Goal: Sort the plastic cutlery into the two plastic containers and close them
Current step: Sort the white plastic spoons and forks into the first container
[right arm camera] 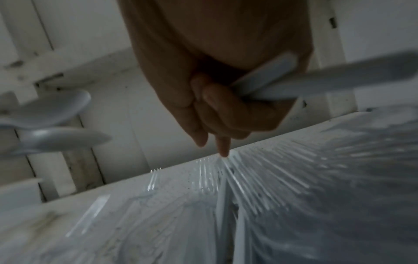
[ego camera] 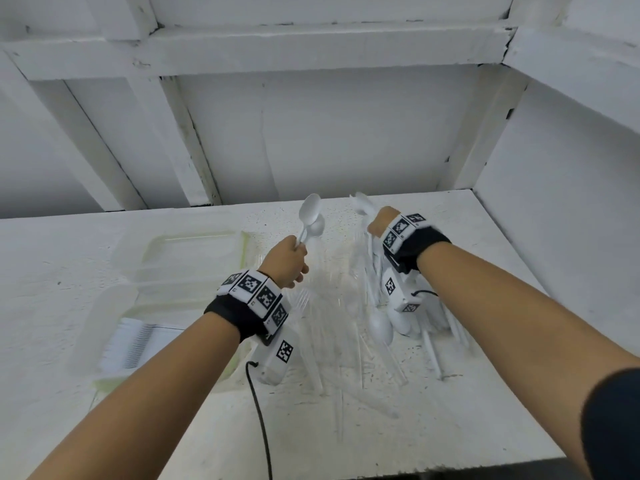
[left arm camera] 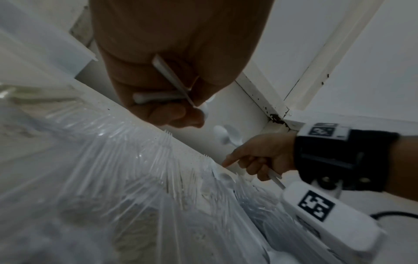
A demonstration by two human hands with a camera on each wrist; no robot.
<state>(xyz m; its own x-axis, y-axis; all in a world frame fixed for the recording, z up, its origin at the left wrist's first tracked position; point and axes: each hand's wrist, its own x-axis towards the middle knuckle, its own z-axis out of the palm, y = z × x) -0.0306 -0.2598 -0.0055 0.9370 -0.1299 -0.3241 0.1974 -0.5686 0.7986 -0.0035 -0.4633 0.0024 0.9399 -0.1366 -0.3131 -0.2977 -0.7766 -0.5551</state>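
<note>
Sorting is partly done, by my reading, and closing has not begun. The rough white painted surface (ego camera: 467, 237) is carrying everything, and the scattered pile of clear and white plastic cutlery (ego camera: 346, 341) lying across its middle is serving here as the landmark. Left of that pile, two clear rectangular plastic containers are sitting open: the farther container (ego camera: 194, 258) is looking empty, as far as I can tell, while the nearer container (ego camera: 114, 341) is already holding a neat row of white pieces, their kind too blurred to name. Over the far edge of the pile the left hand (ego camera: 289, 259) is gripping two white plastic spoons (ego camera: 310, 216) by their handles, fingers curled round them, bowls pointing up. At the pile's far right side the right hand (ego camera: 379, 223) is clutching more white plastic pieces (ego camera: 362, 204), at least one of them a spoon, while its forefinger (right arm camera: 222, 148) is reaching down onto the heap. Many forks and spoons are lying loose, so most of the sorting and both lids are remaining.
</note>
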